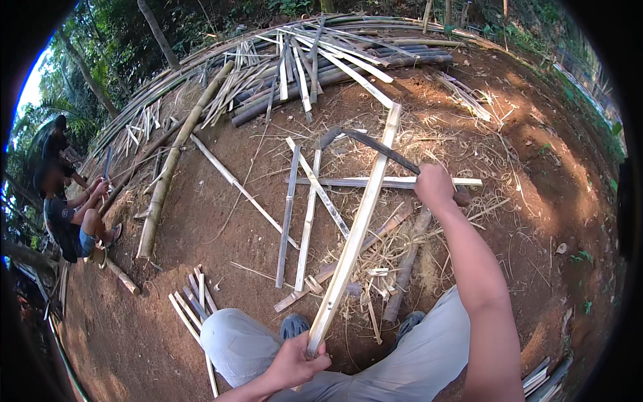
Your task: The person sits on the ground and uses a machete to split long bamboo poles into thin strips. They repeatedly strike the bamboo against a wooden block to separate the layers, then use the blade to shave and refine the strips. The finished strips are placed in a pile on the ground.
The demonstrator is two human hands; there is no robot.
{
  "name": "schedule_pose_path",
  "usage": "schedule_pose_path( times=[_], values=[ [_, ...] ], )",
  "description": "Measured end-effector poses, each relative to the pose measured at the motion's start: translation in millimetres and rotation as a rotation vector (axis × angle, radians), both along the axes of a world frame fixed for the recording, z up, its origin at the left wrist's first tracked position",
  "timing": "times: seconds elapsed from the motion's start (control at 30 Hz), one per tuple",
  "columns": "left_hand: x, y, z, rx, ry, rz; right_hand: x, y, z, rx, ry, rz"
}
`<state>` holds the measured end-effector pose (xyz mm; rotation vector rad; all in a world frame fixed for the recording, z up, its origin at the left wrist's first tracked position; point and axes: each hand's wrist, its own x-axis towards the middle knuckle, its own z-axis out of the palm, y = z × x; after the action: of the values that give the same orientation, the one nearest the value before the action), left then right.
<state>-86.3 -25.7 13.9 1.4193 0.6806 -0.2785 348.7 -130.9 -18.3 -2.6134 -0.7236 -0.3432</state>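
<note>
My left hand (295,363) is closed around the near end of a long split bamboo strip (353,246), by my left knee. Pale on its visible face, the strip slants up and away to the right. My right hand (435,189) grips the handle of a dark curved machete (365,139) with a hooked tip. Near the far end of the strip, the blade crosses it; whether the two touch I cannot tell. Below them, more split bamboo strips (287,218) lie on the ground, beside a short dark log (407,268) amid curly shavings (385,251).
Piles of bamboo strips and dark poles (274,106) cover the ground ahead. A thick bamboo pole (173,164) lies to the left. Several strips (194,298) rest beside my left knee. Farther left, a person (70,208) sits holding a blade, with another person (59,144) behind.
</note>
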Motion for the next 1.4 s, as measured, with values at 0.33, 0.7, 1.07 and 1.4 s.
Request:
schedule_pose_path(
  times=[0.33,0.7,1.07,1.4],
  values=[
    [-91,-18,-3,0.139,-0.063,-0.026,33,-18,-29,0.072,0.168,-0.240],
    [-11,15,14,-0.163,-0.117,0.165,-16,36,-28,0.416,0.667,0.043],
    [133,44,45,-0.224,-0.237,0.238,-128,33,27,0.116,0.219,0.616],
    [133,9,-18,0.333,-0.312,0.196,-132,41,10,0.086,0.090,0.609]
  ],
)
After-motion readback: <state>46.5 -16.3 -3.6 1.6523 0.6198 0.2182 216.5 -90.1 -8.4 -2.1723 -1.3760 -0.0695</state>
